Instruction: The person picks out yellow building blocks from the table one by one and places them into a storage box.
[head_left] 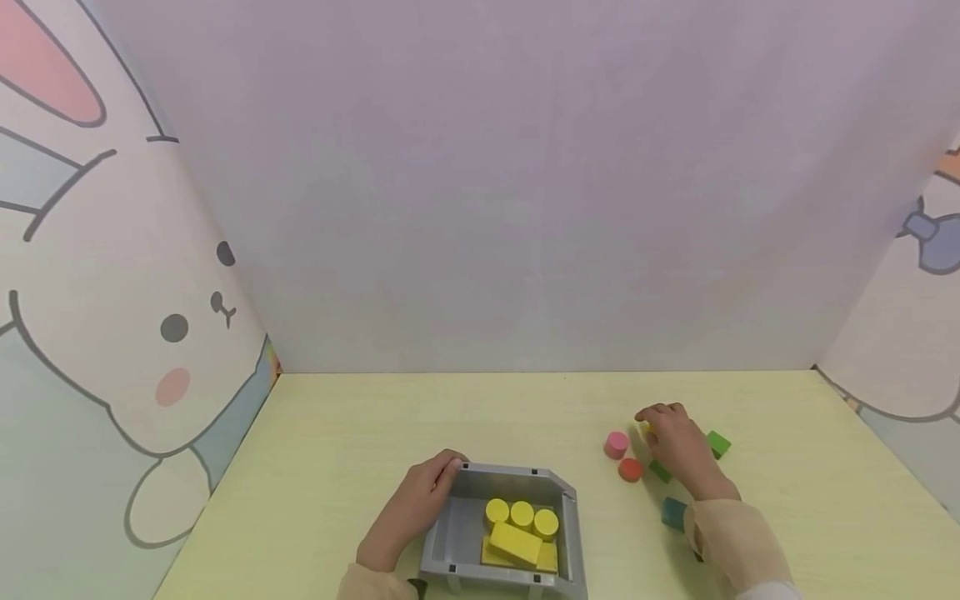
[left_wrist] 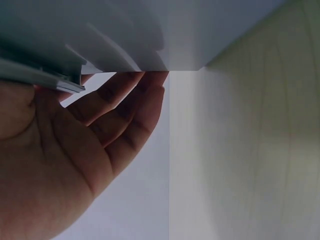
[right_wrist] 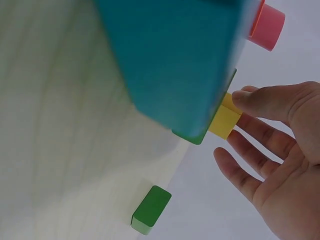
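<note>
My left hand (head_left: 422,493) grips the back left corner of a grey plastic bin (head_left: 442,537), thumb on the rim and fingers on the outside. Inside the bin are yellow cylinders (head_left: 522,514) and yellow rectangular blocks (head_left: 516,543), one lying slantwise on another. Over on the right, my right hand (head_left: 681,446) has a small yellow block (right_wrist: 225,122) between thumb and fingers. In the head view the hand mostly covers this block. Seen from the right wrist, the index fingertip is hidden behind it.
Near the right hand lie a pink cylinder (head_left: 617,445), a red disc-like block (head_left: 631,470), a small green block (head_left: 661,471), another green block (head_left: 718,444) and a teal block (head_left: 674,514). A pale wall (head_left: 540,333) closes off the table's back.
</note>
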